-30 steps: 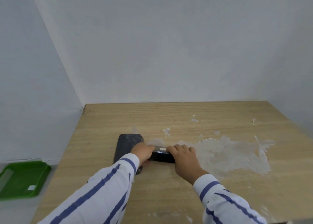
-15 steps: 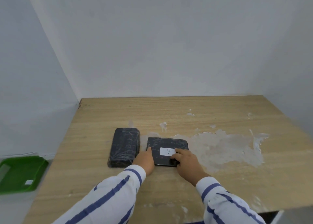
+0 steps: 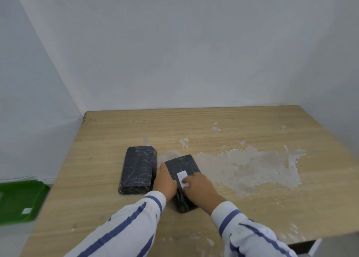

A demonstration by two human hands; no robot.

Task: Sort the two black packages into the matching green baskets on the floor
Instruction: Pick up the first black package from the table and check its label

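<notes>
The labelled black package [image 3: 182, 181] is gripped from both sides on the wooden surface [image 3: 252, 120]: left hand [image 3: 165, 183] clasped at its 9 o'clock edge, right hand [image 3: 200, 186] pressed on top at 3 o'clock. The second black package [image 3: 138, 169] lies untouched just beside, at 9 o'clock. A green basket [image 3: 19, 200] is seen on the floor.

Two hands, left hand [image 3: 165, 181] and right hand [image 3: 201, 187], grip a labelled black package [image 3: 182, 171] on a wooden table [image 3: 213, 124], beside a second black package [image 3: 138, 170]; a green basket [image 3: 19, 202] sits on the floor at left.
</notes>
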